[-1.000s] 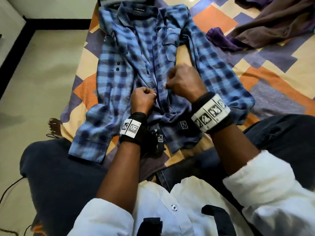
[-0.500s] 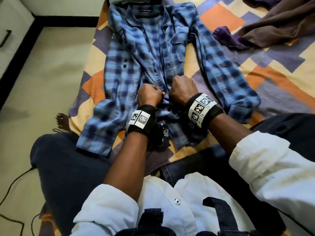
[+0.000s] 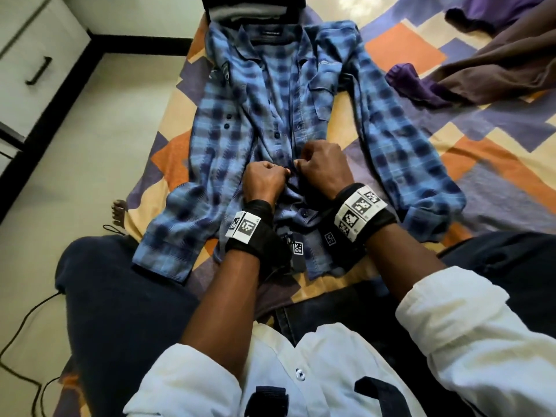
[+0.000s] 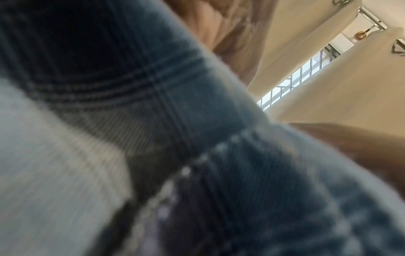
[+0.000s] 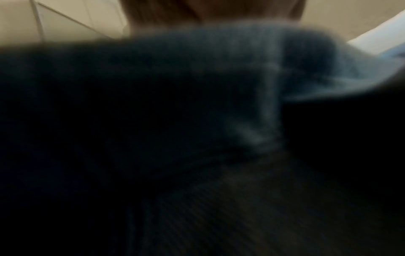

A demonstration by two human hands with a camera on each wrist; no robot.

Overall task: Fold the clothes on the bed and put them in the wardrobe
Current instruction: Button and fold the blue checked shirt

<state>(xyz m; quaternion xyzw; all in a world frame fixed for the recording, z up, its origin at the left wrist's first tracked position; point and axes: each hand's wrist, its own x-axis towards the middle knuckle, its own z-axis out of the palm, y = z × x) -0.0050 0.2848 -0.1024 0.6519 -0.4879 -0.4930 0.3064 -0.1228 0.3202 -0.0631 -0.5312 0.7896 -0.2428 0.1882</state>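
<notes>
A blue plaid shirt (image 3: 270, 121) lies face up and spread open on the bed (image 3: 496, 182), its collar at twelve o'clock under a dark object at the top edge of the head view, its sleeves running down toward seven and four o'clock. Both hands meet at the middle of the shirt front, where the two button edges come together. The left hand (image 3: 264, 180) is curled into a fist, knuckles up, with its fingers tucked down into the cloth just beside the placket; it appears to pinch the fabric, though the fingertips themselves are hidden under the hand. The right hand (image 3: 323, 167) sits at about two o'clock from it, almost touching, likewise curled with the thumb and fingers closed on the shirt edge near a dark button. Both wrists carry black bands with printed square markers. The left wrist view is filled with blurred plaid cloth (image 4: 153, 121) pressed close to the lens, and the right wrist view is mostly dark cloth (too blurred to show any finger). At one to two o'clock on the patchwork bedspread lie a brown garment (image 3: 496, 61) and a purple garment (image 3: 412, 82), well apart from the shirt. A white drawer front (image 3: 33, 64) stands at ten o'clock beside the floor.
</notes>
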